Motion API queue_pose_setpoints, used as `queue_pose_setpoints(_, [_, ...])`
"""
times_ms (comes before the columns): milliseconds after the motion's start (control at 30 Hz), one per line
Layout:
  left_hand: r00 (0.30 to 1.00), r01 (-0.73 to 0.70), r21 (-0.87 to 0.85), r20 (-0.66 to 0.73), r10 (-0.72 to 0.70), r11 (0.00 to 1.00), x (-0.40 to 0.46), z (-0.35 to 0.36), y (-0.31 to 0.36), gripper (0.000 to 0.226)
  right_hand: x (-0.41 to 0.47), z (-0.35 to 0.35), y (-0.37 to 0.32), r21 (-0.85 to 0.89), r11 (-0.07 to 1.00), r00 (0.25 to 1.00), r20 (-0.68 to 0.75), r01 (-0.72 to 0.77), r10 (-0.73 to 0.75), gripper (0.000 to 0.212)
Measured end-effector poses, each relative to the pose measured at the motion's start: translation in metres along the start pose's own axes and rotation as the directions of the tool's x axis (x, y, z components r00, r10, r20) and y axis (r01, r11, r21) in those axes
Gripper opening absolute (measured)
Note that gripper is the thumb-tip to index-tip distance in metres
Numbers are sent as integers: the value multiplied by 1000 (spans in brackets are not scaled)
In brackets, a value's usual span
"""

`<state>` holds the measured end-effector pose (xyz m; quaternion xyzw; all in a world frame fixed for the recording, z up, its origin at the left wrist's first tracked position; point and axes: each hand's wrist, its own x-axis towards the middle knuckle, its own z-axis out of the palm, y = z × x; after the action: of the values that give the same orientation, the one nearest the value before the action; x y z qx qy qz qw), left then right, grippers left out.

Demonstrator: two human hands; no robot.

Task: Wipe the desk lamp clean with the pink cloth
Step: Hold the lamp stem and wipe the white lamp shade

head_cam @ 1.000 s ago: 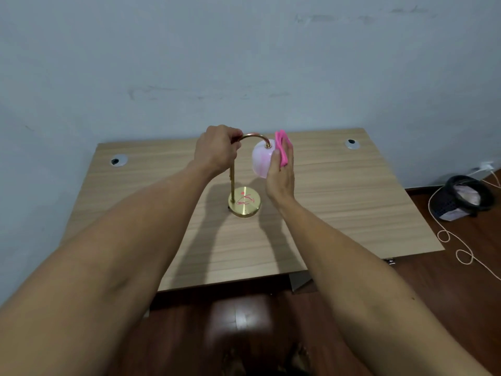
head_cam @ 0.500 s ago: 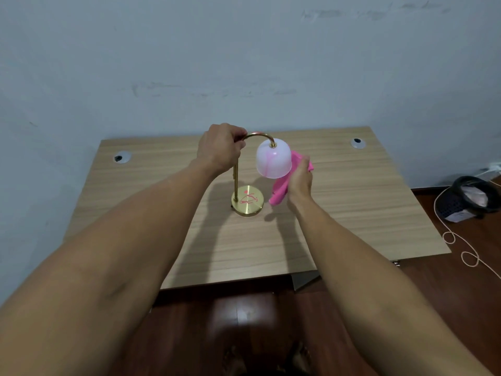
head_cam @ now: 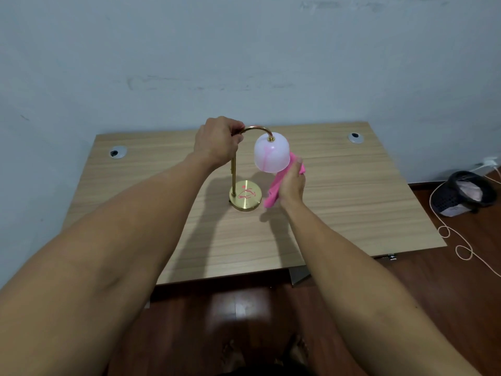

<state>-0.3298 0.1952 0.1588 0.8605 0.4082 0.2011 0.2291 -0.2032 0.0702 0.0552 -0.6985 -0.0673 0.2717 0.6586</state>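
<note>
Lamp: brass desk lamp with frosted white dome shade [head_cam: 271, 153], mid light wooden counter [head_cam: 352, 202].
Left hand [head_cam: 217, 143]: fist around the arched neck.
Right hand [head_cam: 293, 183]: clutching crumpled pink cloth [head_cam: 276, 187] at the shade's 4 o'clock.

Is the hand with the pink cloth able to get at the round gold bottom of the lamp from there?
Probably yes. The right hand holds the pink cloth just beside the round gold lamp base, with only bare wooden desk between them. The white shade hangs higher, and the left hand grips the gold stem up top.
</note>
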Motion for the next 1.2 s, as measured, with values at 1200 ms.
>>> queue_pose_setpoints(1200, [999,-2,-11,45,2,1000,-1,-9,1,14,-32,3,33,-720,-55,573,593,692,-566,67])
